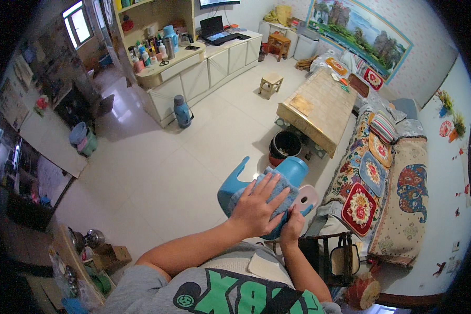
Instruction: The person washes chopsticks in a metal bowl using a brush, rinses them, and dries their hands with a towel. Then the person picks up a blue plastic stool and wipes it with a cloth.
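Held in front of my body is a blue plastic object with a rounded, curved body, perhaps a small stool or a child's potty; its exact kind I cannot tell. A blue-grey cloth lies over its middle, and my left hand presses flat on the cloth with fingers spread. At the right side, my right hand grips the blue object's edge, beside a pale pink part with an oval hole. The underside of the blue object is hidden by my hands and the cloth.
Just beyond the object stands a black bin, near a low table. A sofa runs along the right. A blue thermos flask and a wooden stool stand on the floor. A chair is close by my right arm.
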The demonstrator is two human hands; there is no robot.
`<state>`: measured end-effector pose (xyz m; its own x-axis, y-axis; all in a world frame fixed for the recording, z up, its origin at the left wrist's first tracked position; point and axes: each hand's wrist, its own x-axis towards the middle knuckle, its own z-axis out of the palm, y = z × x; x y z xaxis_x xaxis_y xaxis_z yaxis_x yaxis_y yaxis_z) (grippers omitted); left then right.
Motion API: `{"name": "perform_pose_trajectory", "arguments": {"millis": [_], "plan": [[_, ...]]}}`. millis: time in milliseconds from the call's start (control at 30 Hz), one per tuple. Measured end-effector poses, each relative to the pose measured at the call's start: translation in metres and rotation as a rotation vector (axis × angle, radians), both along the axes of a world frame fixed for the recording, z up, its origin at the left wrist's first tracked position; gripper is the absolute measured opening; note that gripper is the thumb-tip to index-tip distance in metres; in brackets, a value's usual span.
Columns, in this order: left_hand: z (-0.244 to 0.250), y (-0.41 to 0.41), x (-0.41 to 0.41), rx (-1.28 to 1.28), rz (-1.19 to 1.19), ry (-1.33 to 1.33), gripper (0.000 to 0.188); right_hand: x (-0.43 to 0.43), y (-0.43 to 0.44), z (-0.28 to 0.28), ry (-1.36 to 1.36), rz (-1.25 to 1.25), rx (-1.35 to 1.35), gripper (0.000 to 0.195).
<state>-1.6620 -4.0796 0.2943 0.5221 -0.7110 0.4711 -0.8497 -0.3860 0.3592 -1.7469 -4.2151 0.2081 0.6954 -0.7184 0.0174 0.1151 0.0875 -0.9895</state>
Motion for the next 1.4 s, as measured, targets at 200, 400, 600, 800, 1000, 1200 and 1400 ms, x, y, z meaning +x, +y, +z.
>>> {"name": "perform_pose_trajectory", "arguments": {"millis": [200,400,600,800,1000,1200,1400], "plan": [[-0.045,0.025,0.016,-0.22,0.003,0.047,0.06,-0.009,-0.01,-0.01,0.021,-0.078,0.035,0.04],[-0.101,0.059,0.053,-0.312,0.155,0.267,0.055,-0.017,-0.013,-0.007,0.038,-0.012,-0.019,0.04],[-0.128,0.072,0.073,-0.632,0.352,1.156,0.053,-0.012,-0.018,-0.033,0.013,-0.066,-0.269,0.041],[-0.102,0.056,0.054,-0.251,0.402,0.573,0.058,-0.002,-0.019,-0.021,-0.01,0.021,-0.461,0.037],[-0.018,0.019,0.003,-0.181,0.09,0.268,0.059,0.002,-0.027,-0.059,0.232,0.086,-0.765,0.022],[-0.001,0.003,0.0,0.056,-0.069,0.031,0.055,0.014,-0.002,-0.053,0.091,-0.046,-0.582,0.036],[-0.003,0.011,0.012,-0.008,-0.078,0.072,0.059,-0.01,-0.032,-0.08,0.262,-0.017,-0.475,0.022]]}}
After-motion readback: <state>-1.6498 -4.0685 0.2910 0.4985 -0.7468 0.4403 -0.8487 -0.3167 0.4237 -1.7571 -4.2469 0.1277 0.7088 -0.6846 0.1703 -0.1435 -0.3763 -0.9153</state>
